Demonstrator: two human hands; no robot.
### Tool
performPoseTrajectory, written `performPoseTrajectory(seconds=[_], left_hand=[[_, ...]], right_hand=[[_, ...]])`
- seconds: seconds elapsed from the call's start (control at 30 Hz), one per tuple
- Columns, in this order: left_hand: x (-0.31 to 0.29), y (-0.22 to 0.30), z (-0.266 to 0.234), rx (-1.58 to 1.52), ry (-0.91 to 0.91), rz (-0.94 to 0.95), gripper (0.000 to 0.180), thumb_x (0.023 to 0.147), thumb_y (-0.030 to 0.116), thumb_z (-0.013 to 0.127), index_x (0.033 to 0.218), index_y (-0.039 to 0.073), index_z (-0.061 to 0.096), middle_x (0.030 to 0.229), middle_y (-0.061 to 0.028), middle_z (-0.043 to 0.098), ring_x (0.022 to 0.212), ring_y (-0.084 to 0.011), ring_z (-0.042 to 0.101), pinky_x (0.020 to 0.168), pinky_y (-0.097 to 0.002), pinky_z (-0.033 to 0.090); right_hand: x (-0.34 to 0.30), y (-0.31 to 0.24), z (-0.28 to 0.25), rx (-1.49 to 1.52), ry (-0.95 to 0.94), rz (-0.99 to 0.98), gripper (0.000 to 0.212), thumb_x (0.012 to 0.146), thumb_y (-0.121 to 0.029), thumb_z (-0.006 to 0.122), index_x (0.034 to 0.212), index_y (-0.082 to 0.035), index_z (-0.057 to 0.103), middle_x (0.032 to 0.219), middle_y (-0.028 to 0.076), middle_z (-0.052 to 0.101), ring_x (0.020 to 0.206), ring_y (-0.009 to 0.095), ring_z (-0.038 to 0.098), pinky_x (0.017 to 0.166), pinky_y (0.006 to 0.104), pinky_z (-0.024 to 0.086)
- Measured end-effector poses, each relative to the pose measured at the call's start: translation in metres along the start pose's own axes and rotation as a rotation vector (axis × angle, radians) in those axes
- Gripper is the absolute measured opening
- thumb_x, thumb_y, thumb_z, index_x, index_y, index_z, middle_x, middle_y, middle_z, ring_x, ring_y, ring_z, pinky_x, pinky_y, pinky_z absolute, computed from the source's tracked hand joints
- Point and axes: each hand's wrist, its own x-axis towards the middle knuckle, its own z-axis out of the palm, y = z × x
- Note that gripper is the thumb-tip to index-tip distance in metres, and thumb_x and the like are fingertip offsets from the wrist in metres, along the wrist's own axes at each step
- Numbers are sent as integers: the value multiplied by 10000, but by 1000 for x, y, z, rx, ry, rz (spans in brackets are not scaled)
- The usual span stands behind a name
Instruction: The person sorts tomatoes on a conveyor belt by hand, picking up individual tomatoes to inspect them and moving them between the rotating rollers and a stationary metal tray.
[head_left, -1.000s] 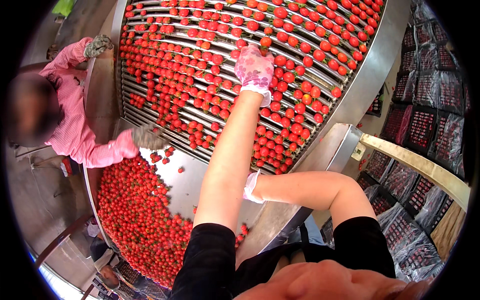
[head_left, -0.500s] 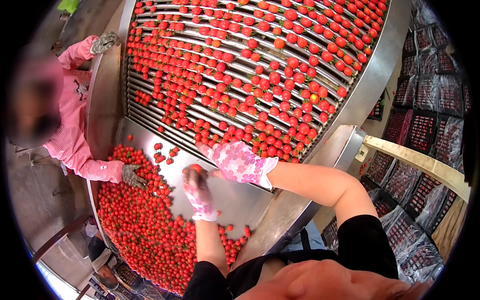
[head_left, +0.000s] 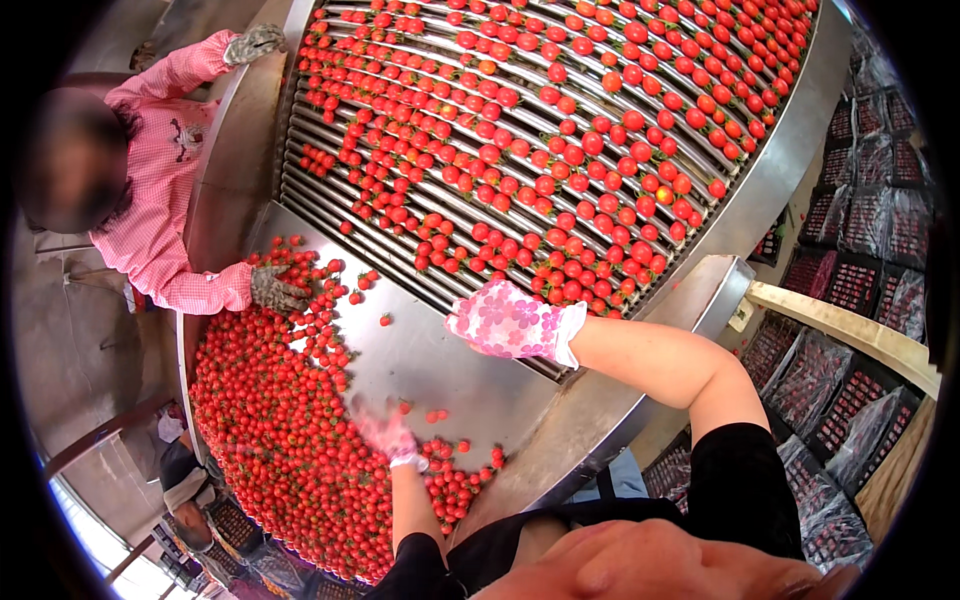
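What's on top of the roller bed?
Mostly red tomatoes lie across the roller bed, some with green stems. The gloved right hand covers part of its near edge; what's beneath the hand is hidden.

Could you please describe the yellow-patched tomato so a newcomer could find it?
Find the silver metal roller bed. Toward its right edge, up and right of the pink-gloved right hand, sits the round tomato; its yellow patch sets it apart from its red neighbours.

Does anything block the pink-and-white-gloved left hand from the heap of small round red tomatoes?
Nothing visible does: the blurred left hand is at the upper right edge of the tomato heap; contact is unclear.
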Motion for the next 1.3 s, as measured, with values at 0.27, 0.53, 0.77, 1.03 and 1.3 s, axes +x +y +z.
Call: performPoseTrajectory(seconds=[0.27, 0.53, 0.77, 1.03, 1.3], left_hand=[[-41, -81, -49, 778, 44, -750, 755, 957, 589, 475, 1528, 122, 311, 1577, -202, 247, 1418, -358, 326, 1118, -468, 348], [28, 2, 37, -691, 255, -501, 475, 965, 165, 598, 1397, 50, 438, 1244, -156, 575, 949, -263, 599, 695, -346, 533], [92, 184, 174, -343, -339, 327, 575, 922, 239, 626, 1436, 60, 441, 1541, -203, 332, 1465, -347, 231, 1200, -431, 179], [235, 425, 195, -697, -262, 632, 381, 886, 177, 641, 1244, 52, 609, 1212, -189, 629, 1149, -340, 595, 1007, -392, 453], [299, 572, 260, 173, -146, 754, 369, 875, 364, 630, 1196, 183, 647, 1232, -94, 635, 1117, -310, 631, 925, -442, 496]], right_hand=[[-7, 1, 15, -51, -57, -17, 84, 806, -130, 581, 884, -99, 580, 744, 37, 584, 660, 208, 639, 507, 375, 453], [1, -8, 10, 0, -133, -84, 72, 798, -125, 587, 863, -94, 588, 749, 47, 606, 642, 230, 647, 524, 375, 475], [-32, -16, 40, -111, -603, -44, 63, 743, -122, 625, 724, -114, 685, 653, 50, 646, 607, 234, 654, 449, 408, 395], [-29, -29, 43, -72, -718, 34, 107, 777, -114, 617, 804, -108, 721, 731, 25, 663, 712, 209, 626, 537, 398, 373], [-7, -40, 29, -36, -894, 29, 183, 838, -204, 660, 975, -128, 755, 923, 6, 724, 870, 214, 683, 613, 407, 449]])
